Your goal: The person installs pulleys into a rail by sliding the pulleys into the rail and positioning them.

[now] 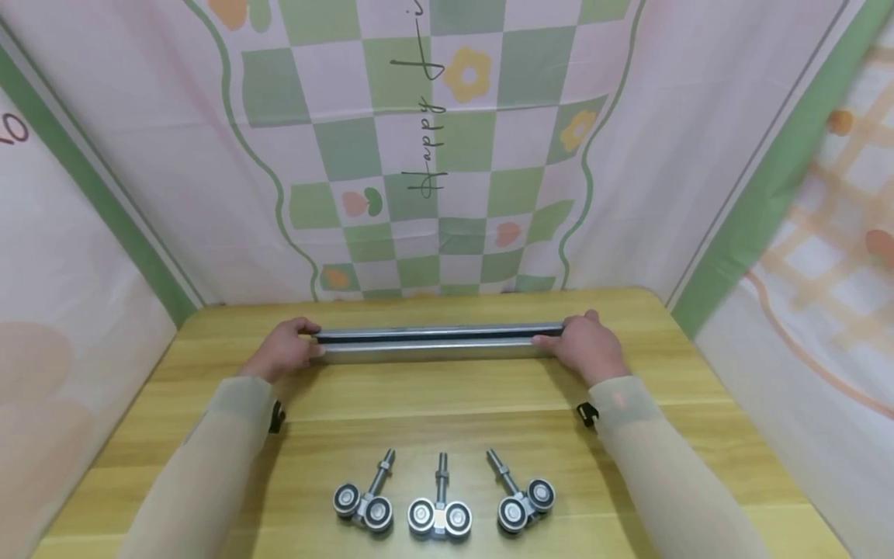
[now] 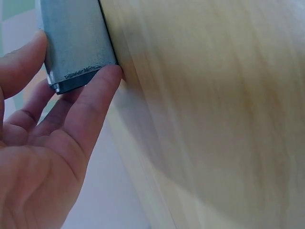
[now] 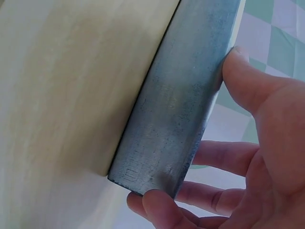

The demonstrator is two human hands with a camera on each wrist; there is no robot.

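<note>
A straight metal channel rail [image 1: 426,352] lies crosswise on the wooden table, its long dark slot facing up in the head view. My left hand [image 1: 285,348] grips its left end. In the left wrist view, that hand's thumb is at the side of the rail [image 2: 76,38] and a fingertip touches the end corner. At the other end, my right hand [image 1: 590,345] holds the rail between thumb and fingers. The right wrist view shows the thumb on the upper edge of the rail [image 3: 167,109] and fingers around its end and far side.
Nearer to me lie three twin-wheel hanger rollers with threaded bolts: a left roller [image 1: 363,508], a middle roller [image 1: 440,518] and a right roller [image 1: 525,506]. Behind the wooden table [image 1: 419,404] hangs a checkered cloth [image 1: 405,140]. Printed cloth also borders both sides.
</note>
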